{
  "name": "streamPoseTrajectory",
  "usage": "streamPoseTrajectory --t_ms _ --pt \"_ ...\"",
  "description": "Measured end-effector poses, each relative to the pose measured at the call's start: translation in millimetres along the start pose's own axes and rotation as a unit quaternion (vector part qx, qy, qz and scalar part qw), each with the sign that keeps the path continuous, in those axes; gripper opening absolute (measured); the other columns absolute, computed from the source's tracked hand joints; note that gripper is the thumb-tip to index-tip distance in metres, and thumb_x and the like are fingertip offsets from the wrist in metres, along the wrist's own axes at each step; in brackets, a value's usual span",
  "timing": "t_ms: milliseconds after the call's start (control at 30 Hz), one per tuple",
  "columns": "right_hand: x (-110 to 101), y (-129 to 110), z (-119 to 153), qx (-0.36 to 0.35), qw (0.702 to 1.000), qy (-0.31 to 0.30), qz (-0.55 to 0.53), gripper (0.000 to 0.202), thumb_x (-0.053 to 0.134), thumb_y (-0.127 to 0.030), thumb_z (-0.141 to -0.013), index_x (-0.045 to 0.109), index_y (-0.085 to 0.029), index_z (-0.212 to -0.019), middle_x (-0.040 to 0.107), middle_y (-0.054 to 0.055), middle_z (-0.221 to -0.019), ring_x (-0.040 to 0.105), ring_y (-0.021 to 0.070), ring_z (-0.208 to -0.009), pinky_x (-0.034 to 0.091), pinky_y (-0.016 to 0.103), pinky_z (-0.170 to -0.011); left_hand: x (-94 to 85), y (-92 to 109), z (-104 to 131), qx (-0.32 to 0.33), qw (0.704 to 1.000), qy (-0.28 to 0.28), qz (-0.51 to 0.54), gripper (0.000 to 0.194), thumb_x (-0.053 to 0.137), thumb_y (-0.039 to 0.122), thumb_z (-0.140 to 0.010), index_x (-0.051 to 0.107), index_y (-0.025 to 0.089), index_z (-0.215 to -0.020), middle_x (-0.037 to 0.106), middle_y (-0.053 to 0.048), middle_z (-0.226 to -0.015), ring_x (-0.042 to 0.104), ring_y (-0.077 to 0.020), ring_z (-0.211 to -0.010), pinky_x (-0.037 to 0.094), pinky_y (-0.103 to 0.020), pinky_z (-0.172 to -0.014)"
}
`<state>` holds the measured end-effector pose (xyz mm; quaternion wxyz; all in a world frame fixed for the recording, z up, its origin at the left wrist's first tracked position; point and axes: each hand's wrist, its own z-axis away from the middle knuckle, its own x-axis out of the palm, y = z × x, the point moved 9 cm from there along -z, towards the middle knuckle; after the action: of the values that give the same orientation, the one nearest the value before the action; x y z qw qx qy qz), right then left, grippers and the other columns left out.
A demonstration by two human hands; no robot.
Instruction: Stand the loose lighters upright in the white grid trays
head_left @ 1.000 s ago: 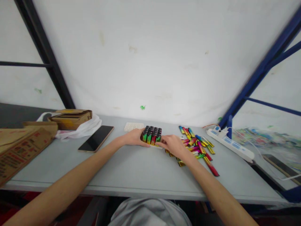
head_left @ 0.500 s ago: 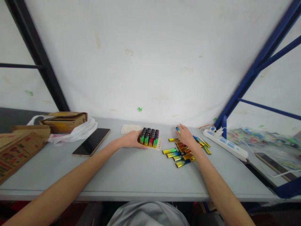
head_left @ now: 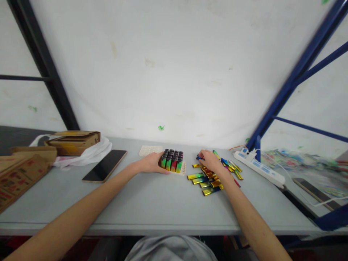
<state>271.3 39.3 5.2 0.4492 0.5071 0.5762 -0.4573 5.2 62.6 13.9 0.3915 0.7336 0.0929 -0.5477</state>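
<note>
Upright black-topped cylinders point(head_left: 172, 160) stand in a white tray point(head_left: 182, 169) on the table point(head_left: 152, 203), my left hand point(head_left: 152, 162) reaching in, its half-open fingers curved against their side. My right hand point(head_left: 210, 160) bends over the loose pile point(head_left: 208, 181), fingers curled around a blue piece point(head_left: 199, 158).

The one view comes from the camera I wear on my head, facing forward and down over the surface point(head_left: 152, 203). It sits above my lap, close enough that both forearms enter from the bottom corners, with each hand near mid-picture. The wall point(head_left: 174, 72) fills the upper half straight ahead. With a single camera, no second view shares this scene.
</note>
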Motion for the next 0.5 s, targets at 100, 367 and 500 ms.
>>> streamPoseTrajectory --t_ms 100,367,500 --pt "1.6 -4.6 -0.7 -0.005 1.000 -0.006 0.004 0.029 0.064 -0.023 -0.092 0.067 -0.016 -0.120 0.070 0.013 -0.118 0.064 0.0235 -0.108 0.043 0.032 -0.094 0.2 -0.8 0.6 -0.006 1.000 -0.002 0.004 0.083 0.076 0.072 -0.064 0.056 0.022 -0.128 0.074 -0.008 -0.117 0.070 -0.0322 -0.104 0.053 -0.036 -0.086" --pt "-5.0 -21.1 5.5 -0.022 0.998 -0.005 0.064 0.030 0.048 -0.023 -0.101 0.072 -0.021 -0.118 0.072 0.012 -0.118 0.062 0.0257 -0.114 0.035 0.039 -0.105 0.3 -1.3 0.8 -0.007 1.000 -0.005 0.008 0.084 0.075 0.073 -0.064 0.057 0.022 -0.128 0.075 -0.007 -0.115 0.070 -0.0319 -0.103 0.053 -0.035 -0.084" --pt "-5.9 -30.3 7.8 -0.034 0.998 -0.002 0.055 0.030 0.051 -0.027 -0.100 0.071 -0.019 -0.122 0.071 0.013 -0.122 0.061 0.0268 -0.118 0.036 0.039 -0.106 0.5 -2.0 0.1 -0.005 1.000 -0.003 0.006 0.084 0.075 0.073 -0.064 0.057 0.022 -0.127 0.074 -0.008 -0.118 0.069 -0.0336 -0.106 0.053 -0.037 -0.087"
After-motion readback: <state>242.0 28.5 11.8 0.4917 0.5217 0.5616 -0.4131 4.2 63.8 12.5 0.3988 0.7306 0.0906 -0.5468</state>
